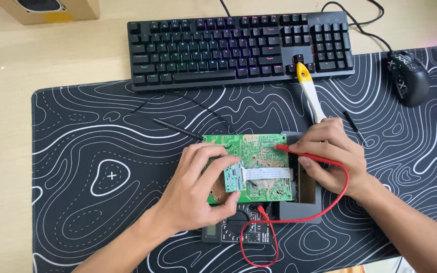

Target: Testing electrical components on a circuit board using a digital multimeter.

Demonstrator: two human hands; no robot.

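Currently my left hand (198,187) grips the board (251,164), right hand (330,154) pinches the red probe (299,150); a slipped tip could short adjacent joints.

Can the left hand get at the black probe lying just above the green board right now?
Probably yes: the black probe lies bare on the mat just above the left hand. That hand must first let go of the green board.

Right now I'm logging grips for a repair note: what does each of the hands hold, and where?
Right hand pinches the red probe along its shaft; left hand grips the green circuit board by its left edge.
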